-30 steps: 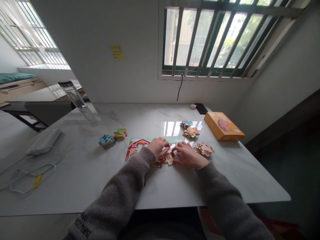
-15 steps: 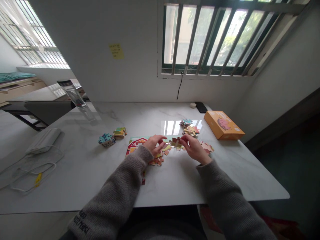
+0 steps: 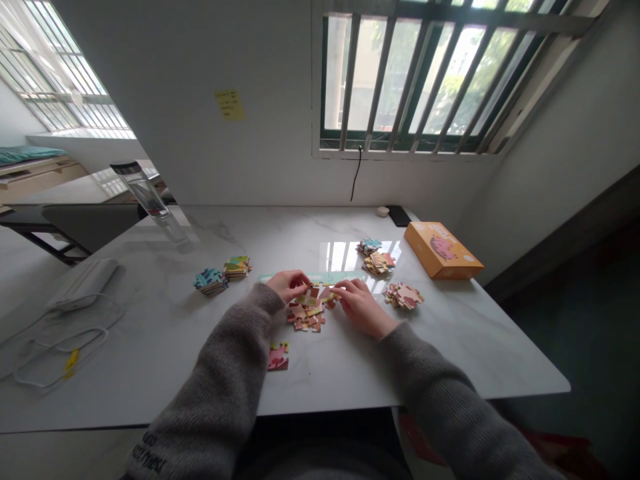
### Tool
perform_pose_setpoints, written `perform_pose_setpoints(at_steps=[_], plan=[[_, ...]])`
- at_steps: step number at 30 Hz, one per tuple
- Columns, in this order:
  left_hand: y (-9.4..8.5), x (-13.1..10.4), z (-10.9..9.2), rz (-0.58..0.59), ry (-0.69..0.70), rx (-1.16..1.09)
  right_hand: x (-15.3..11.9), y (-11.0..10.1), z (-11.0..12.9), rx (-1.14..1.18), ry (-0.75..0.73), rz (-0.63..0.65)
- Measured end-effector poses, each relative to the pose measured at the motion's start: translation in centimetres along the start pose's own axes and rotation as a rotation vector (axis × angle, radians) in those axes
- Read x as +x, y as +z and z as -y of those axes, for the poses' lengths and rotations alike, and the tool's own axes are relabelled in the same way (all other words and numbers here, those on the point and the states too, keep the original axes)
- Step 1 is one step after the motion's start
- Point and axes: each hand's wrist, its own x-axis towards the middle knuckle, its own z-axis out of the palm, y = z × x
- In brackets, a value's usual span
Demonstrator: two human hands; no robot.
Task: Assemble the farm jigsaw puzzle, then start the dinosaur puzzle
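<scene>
My left hand point(image 3: 287, 285) and my right hand point(image 3: 361, 307) face each other over the middle of the table. Between their fingertips is a brownish jigsaw puzzle piece point(image 3: 316, 293), which the fingers of both hands pinch at its two sides. Just below it lies a loose heap of brown and yellow puzzle pieces point(image 3: 306, 319). Behind the hands runs a pale green strip of joined puzzle point(image 3: 345, 275), partly covered by them. A red puzzle part point(image 3: 279, 357) shows beside my left sleeve; the sleeve hides the rest.
Puzzle stacks stand at the left, one blue point(image 3: 210, 281) and one green-yellow point(image 3: 237, 267). On the right are a teal stack point(image 3: 369, 247), a yellow stack point(image 3: 379, 263) and a pinkish pile point(image 3: 403, 296). Beyond them are an orange box point(image 3: 443, 250) and a black phone point(image 3: 399, 215).
My right hand has moved left with the puzzle piece, bringing it to my left hand. My left hand has shifted slightly left and its fingers have closed on the piece.
</scene>
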Motion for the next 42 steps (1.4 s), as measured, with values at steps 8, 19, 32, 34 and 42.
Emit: perform_pose_setpoints(at_steps=[8,19,32,34,42], plan=[[0.3,0.3,0.8,0.123,-0.126,0.221,0.0,0.2,1.8,-0.073,-0.015,0.117],[-1.5,0.0,1.1,-0.041,-0.062,-0.021,-0.1,-0.5,1.4,-0.093,0.006,0.153],[-2.1,-0.1,0.7,-0.048,-0.190,0.185,1.1,1.0,1.9,0.013,-0.028,0.130],[-2.3,-0.3,0.5,-0.044,-0.203,0.201,1.5,1.4,1.8,0.030,-0.047,0.147],[-1.9,-0.3,0.7,-0.006,-0.248,0.342,1.7,0.8,1.1,-0.061,-0.086,0.101]])
